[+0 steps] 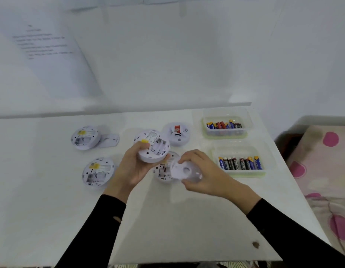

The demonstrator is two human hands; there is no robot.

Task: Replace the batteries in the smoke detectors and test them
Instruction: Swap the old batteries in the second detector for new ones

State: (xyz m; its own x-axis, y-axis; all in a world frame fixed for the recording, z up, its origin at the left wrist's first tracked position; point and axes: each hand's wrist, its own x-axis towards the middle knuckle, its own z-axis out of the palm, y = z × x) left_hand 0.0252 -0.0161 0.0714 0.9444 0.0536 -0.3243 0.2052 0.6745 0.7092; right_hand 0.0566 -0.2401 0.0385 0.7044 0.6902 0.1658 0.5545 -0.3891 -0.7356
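Gripping an upturned smoke detector (152, 147) by its rim, the left hand (133, 169) holds it above the counter (52, 200); the right hand (202, 171) pinches a round white plate (182, 170) just beside. A far battery tray (225, 134) and a near battery tray (245, 173) sit right.

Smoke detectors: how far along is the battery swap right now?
Done: far-left detector and near-left detector lie back-up, bays blurred. In hand: left hand holds an open detector with an empty battery bay; right hand grips a round mounting plate. Left: batteries wait in the near tray; the face-up detector looks unopened.
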